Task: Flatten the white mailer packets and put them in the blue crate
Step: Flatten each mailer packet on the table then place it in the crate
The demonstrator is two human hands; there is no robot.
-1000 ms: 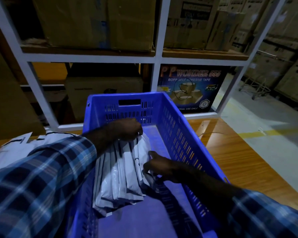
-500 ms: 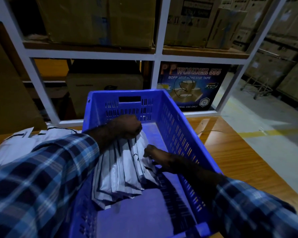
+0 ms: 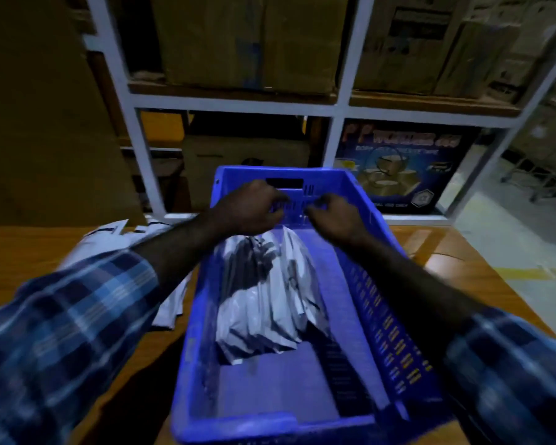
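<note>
Head view. Left hand (image 3: 249, 208) and right hand (image 3: 334, 216) hover above the far end of the crate (image 3: 395, 332), fingers loosely curled, apparently holding nothing; blur leaves this uncertain. A stack of mailers (image 3: 270, 297) lies inside the crate; further mailers (image 3: 109, 236) lie on the table (image 3: 463, 274) to its left. Judged light, limp and slippery: best pressed flat-palmed, lifted by an edge.

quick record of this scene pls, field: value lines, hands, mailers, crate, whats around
left hand: above the far end of the crate, fingers curled, grip unclear
right hand: beside it, fingers curled, grip unclear
blue crate: on the wooden table
mailers in crate: white bundle, left of middle
loose mailers: on the table, left of the crate
behind: white rack with cartons
</note>
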